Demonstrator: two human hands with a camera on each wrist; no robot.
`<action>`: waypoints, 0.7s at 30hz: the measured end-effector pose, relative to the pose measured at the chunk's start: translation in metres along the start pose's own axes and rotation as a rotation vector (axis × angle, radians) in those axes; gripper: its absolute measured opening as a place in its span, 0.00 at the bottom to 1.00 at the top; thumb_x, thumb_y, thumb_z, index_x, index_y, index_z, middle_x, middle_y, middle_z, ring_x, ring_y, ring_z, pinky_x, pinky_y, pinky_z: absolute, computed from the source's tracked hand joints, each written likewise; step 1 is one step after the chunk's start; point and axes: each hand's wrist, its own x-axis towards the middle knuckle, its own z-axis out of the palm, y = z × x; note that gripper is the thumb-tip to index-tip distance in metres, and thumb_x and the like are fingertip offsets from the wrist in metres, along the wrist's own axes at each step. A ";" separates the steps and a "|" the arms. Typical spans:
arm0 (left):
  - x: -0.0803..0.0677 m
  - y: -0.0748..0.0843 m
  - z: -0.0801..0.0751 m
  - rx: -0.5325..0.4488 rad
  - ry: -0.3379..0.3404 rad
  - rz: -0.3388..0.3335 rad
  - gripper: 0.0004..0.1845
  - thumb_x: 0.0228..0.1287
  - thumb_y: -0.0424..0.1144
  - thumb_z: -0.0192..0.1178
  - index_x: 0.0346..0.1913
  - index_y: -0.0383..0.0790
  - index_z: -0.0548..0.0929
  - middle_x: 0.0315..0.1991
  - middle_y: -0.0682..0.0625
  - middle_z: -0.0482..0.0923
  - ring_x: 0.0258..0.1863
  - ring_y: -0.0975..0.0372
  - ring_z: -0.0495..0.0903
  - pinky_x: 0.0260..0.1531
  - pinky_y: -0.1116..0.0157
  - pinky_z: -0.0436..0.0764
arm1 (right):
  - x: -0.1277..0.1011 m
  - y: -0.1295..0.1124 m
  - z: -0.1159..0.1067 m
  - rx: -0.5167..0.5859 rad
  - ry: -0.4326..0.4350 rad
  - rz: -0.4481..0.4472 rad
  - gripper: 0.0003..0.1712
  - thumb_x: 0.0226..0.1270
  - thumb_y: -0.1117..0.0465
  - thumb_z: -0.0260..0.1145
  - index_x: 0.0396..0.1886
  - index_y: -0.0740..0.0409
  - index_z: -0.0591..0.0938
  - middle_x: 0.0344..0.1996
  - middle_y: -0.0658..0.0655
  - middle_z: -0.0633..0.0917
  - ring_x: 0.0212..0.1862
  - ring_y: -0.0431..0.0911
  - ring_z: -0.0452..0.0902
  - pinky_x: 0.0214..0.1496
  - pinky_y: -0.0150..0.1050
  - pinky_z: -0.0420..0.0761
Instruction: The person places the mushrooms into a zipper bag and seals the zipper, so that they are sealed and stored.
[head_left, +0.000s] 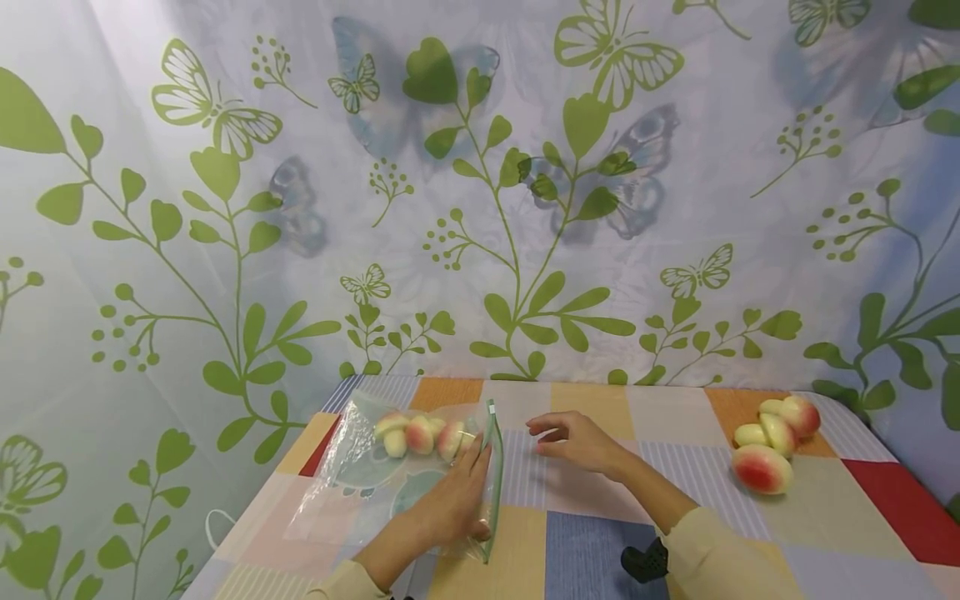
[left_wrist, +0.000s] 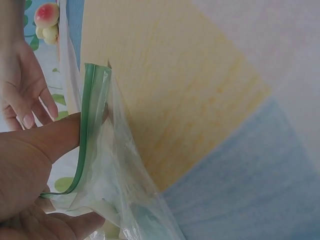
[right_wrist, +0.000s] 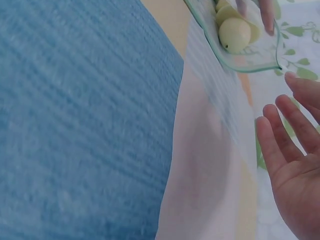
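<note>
A clear zip bag [head_left: 360,483] with a green seal strip [head_left: 492,475] lies on the table's left side and holds several peach-like fruits [head_left: 420,433]. My left hand [head_left: 474,498] pinches the seal strip [left_wrist: 86,135], with the thumb [left_wrist: 50,140] on one side and the fingers [left_wrist: 70,225] under it. Just right of the bag's mouth, my right hand [head_left: 555,437] hovers open over the cloth with its fingers [right_wrist: 280,135] straight and holds nothing. In the right wrist view a pale fruit [right_wrist: 235,34] shows inside the bag.
A pile of loose peach-like fruits [head_left: 776,446] sits at the table's right. A patchwork cloth [head_left: 600,533] covers the table. A leaf-and-butterfly curtain [head_left: 480,208] hangs close behind. The table's left edge [head_left: 247,517] runs near the bag.
</note>
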 end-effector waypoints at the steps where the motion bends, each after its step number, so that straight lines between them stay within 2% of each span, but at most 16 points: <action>1: 0.000 0.000 0.000 0.001 -0.001 0.001 0.66 0.42 0.41 0.86 0.77 0.20 0.53 0.78 0.25 0.47 0.75 0.36 0.57 0.71 0.50 0.66 | -0.001 0.001 -0.001 -0.006 -0.002 -0.001 0.23 0.71 0.70 0.68 0.65 0.68 0.80 0.59 0.71 0.81 0.58 0.64 0.81 0.56 0.50 0.84; 15: -0.002 0.000 -0.002 -0.021 -0.015 0.008 0.66 0.43 0.43 0.85 0.77 0.20 0.53 0.78 0.24 0.46 0.75 0.36 0.56 0.70 0.50 0.67 | -0.026 -0.001 -0.031 -0.045 -0.006 0.002 0.24 0.72 0.66 0.69 0.65 0.67 0.79 0.60 0.71 0.80 0.60 0.68 0.78 0.56 0.48 0.84; 21: -0.003 0.000 -0.001 -0.001 -0.008 0.019 0.65 0.44 0.42 0.85 0.77 0.20 0.53 0.78 0.25 0.47 0.76 0.38 0.56 0.71 0.51 0.66 | -0.039 0.000 -0.048 -0.082 0.010 0.040 0.23 0.73 0.66 0.68 0.66 0.64 0.80 0.60 0.69 0.81 0.60 0.64 0.80 0.56 0.47 0.84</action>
